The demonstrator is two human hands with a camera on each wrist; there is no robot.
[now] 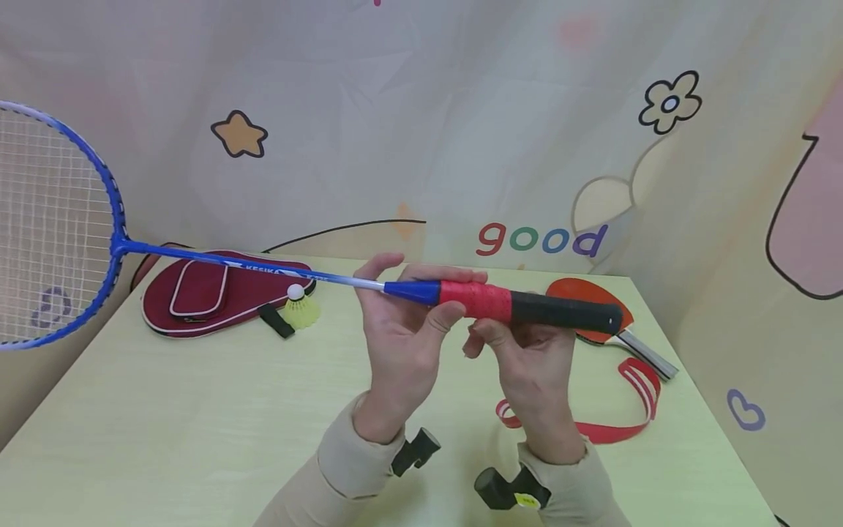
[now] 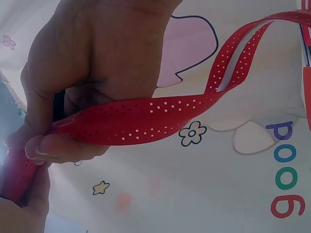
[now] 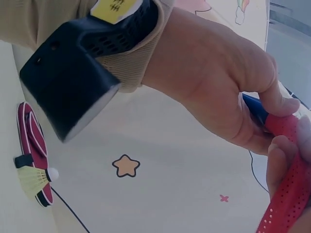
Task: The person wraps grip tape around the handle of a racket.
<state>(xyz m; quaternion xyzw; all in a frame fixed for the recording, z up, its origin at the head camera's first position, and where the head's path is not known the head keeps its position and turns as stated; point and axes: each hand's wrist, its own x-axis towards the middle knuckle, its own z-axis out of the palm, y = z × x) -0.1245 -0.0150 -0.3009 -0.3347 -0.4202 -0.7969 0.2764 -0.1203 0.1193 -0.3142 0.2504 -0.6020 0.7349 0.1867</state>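
Note:
A blue badminton racket (image 1: 220, 258) is held crosswise above the table, its strung head at the left. My left hand (image 1: 402, 351) grips it around the blue cone (image 1: 411, 292) and the red-wrapped part of the handle, thumb on the red layer. My right hand (image 1: 536, 373) is beside it, under the bare black handle (image 1: 560, 311). Its thumb and fingers pinch the perforated red grip tape (image 2: 146, 121) where it meets the handle. From there the loose tape hangs down and curls onto the table, its pale backing strip showing.
A maroon racket bag (image 1: 244, 293) lies at the back left of the table (image 1: 230, 424), with a yellow shuttlecock (image 1: 300, 309) by its black strap. At the right is an orange table tennis bat (image 1: 586, 291). A printed cloth (image 1: 421, 132) hangs behind.

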